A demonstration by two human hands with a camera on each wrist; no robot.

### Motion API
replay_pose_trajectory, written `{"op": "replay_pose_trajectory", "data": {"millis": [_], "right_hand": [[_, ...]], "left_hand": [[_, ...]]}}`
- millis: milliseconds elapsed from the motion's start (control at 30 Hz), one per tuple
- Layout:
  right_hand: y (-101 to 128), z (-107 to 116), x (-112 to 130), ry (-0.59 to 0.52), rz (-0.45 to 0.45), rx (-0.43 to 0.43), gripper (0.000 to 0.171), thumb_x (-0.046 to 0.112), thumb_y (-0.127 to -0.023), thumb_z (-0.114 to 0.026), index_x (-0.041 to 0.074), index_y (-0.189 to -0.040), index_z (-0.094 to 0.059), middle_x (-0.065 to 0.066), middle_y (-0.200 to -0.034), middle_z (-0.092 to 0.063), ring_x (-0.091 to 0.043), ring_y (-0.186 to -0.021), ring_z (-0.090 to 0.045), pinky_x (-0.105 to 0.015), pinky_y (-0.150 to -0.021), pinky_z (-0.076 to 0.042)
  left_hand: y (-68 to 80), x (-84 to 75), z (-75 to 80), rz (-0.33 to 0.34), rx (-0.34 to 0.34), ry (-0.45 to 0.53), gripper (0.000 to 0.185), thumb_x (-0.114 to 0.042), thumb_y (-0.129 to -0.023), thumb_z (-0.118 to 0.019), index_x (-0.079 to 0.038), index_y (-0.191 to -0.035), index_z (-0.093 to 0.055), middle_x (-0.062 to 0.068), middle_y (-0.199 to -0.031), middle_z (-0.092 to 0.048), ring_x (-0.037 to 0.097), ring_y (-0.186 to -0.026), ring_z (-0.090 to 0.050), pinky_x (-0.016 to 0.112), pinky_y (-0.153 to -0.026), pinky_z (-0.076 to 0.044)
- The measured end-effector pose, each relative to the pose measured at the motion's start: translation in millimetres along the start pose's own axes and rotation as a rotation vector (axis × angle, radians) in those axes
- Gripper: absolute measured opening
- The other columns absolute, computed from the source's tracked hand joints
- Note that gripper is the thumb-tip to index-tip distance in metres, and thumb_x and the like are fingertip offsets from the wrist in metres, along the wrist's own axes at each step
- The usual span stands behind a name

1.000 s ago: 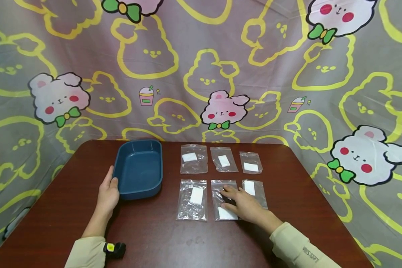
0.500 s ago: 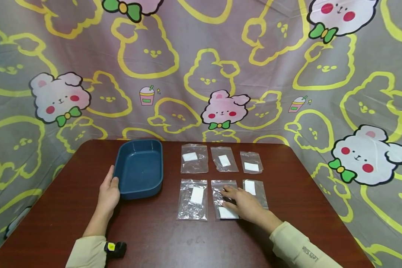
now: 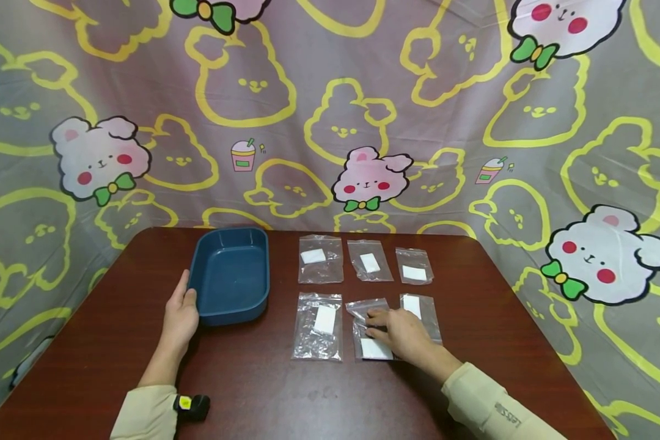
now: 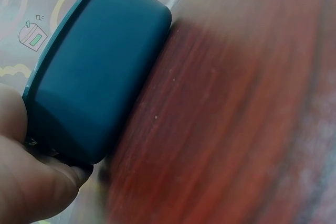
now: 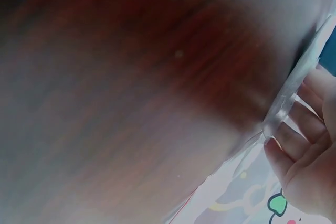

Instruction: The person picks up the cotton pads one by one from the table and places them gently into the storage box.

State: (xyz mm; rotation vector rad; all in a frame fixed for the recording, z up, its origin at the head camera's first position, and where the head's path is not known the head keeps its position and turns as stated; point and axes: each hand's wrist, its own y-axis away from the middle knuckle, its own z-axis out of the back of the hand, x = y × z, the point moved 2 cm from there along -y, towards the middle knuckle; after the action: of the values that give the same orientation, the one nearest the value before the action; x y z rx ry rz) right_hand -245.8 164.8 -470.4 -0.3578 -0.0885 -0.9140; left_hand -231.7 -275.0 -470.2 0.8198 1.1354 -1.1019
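My left hand (image 3: 180, 315) grips the near left corner of a dark blue rectangular tray (image 3: 228, 316), thumb at the rim. The tray sits on the table at the left; the left wrist view shows its deep side wall (image 4: 100, 72). My right hand (image 3: 409, 335) is on the middle zip-lock bag (image 3: 367, 309) of the near row, its thumb and fingers drawn together on the buckled plastic. A white rectangular piece (image 3: 376, 349) shows at that bag's lower end. In the right wrist view, the fingers (image 5: 310, 121) lie against the bag's raised film (image 5: 283, 106).
Beside the held bag lie two more near-row bags, one left (image 3: 302, 336) and one right (image 3: 430, 315), partly behind my hand. Three smaller bags, left (image 3: 330, 269), middle (image 3: 382, 269) and right (image 3: 418, 260), form the far row. A patterned cloth (image 3: 286, 122) hangs behind the brown table (image 3: 264, 385).
The right thumb and fingers have closed nearer together, and the middle near bag has buckled, its top edge tilting. The left hand stays on the tray.
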Motion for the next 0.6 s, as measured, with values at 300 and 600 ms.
{"op": "replay_pose_trajectory", "data": {"millis": [300,600], "right_hand": [[0.2,1.1,0.9,0.012,0.03,-0.04,0.012,0.018,-0.084,-0.081,0.013,-0.095,-0.083,-0.002,-0.11,-0.075,-0.021,-0.096,-0.073,-0.038,-0.073,-0.059],[0.5,1.2,1.1,0.016,0.026,-0.027,0.012,0.016,-0.085,-0.081,0.013,-0.096,-0.083,-0.001,-0.11,-0.075,-0.021,-0.095,-0.073,-0.037,-0.072,-0.059]], "left_hand": [[-1.2,-0.5,-0.6,-0.002,-0.005,-0.001,0.055,-0.02,-0.111,-0.022,-0.019,-0.163,-0.002,0.002,-0.168,-0.002,0.023,-0.152,0.001,0.047,-0.122,-0.003],[-0.3,-0.7,-0.5,-0.015,-0.005,-0.007,0.055,-0.018,-0.111,-0.022,-0.017,-0.162,-0.002,0.005,-0.167,-0.002,0.025,-0.151,0.001,0.048,-0.122,-0.003]]}}
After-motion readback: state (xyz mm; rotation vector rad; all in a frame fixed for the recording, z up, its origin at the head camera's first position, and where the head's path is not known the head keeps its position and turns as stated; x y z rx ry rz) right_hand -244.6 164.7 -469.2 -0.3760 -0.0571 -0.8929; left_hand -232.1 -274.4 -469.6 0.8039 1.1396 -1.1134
